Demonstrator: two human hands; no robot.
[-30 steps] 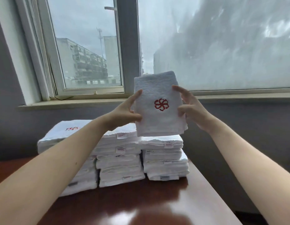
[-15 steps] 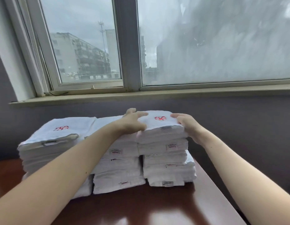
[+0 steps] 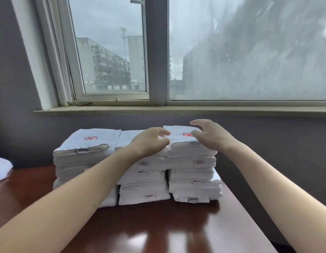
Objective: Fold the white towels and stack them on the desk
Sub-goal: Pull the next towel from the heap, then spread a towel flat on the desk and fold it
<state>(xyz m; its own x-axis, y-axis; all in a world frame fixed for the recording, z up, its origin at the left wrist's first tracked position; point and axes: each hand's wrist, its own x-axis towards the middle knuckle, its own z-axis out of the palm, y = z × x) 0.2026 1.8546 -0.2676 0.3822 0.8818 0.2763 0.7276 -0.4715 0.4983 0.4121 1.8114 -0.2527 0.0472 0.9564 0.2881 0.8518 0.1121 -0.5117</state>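
Observation:
Three stacks of folded white towels stand side by side on the dark wooden desk (image 3: 158, 230). The right stack (image 3: 193, 179) is topped by a folded towel with a red flower logo (image 3: 178, 133). My left hand (image 3: 151, 142) hovers at that towel's left edge, fingers curled and apart, holding nothing. My right hand (image 3: 211, 135) hangs just over its right side, fingers spread, also holding nothing. The middle stack (image 3: 144, 187) is partly hidden by my left forearm. The left stack (image 3: 81, 154) also shows a red logo on top.
A loose white towel (image 3: 1, 168) lies at the desk's left edge. Behind the stacks are a grey wall and a window sill (image 3: 176, 109). The desk's right edge (image 3: 249, 221) runs diagonally just right of the stacks.
The folded logo towel went from held upright in both hands to lying flat on the right stack. Both hands have now let go and lifted slightly off it.

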